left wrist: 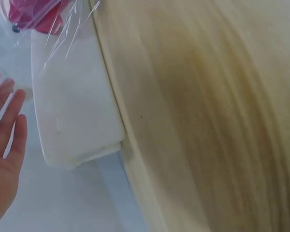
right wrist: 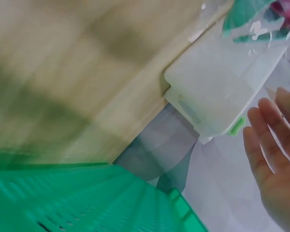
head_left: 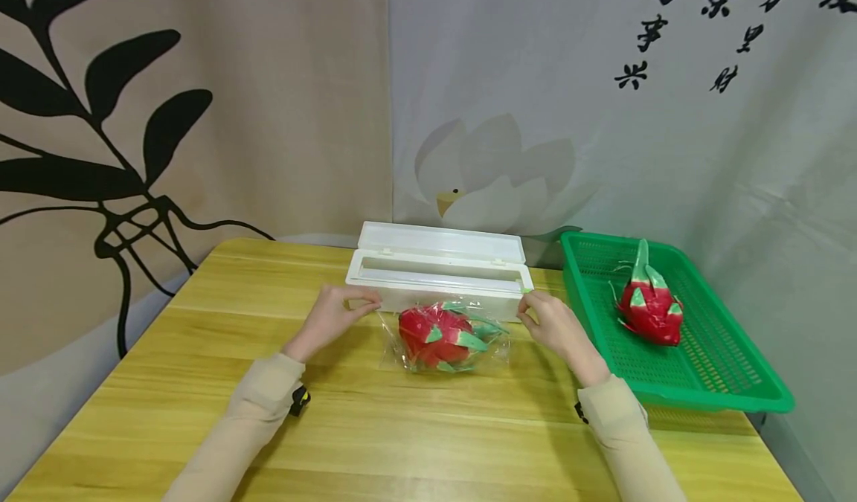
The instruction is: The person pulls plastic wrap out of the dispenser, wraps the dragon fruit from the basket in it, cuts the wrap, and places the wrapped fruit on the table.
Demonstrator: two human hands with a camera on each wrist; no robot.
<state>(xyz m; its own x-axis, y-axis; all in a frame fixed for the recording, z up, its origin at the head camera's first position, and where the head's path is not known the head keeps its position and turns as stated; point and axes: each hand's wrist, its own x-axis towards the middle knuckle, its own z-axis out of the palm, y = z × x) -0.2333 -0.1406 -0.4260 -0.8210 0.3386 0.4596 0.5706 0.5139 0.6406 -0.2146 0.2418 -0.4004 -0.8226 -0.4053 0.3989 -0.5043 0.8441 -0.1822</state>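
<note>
A red dragon fruit (head_left: 438, 336) with green scales sits inside a clear plastic bag (head_left: 497, 353), in front of a long white box (head_left: 442, 294) whose lid (head_left: 442, 242) stands raised. At the bag's upper left corner, my left hand (head_left: 335, 316) pinches with thumb and finger meeting. My right hand (head_left: 556, 327) has its fingertips bent in at the opposite upper corner, close to the box's right end and a small green tab (right wrist: 237, 125). Both wrist views catch the fingers only in part, away from the pinching tips.
To the right, a green plastic basket (head_left: 726, 338) holds a second dragon fruit (head_left: 649, 309) and overhangs the table edge. The wooden table (head_left: 388, 442) runs back to a fabric curtain (head_left: 301, 115) behind the box.
</note>
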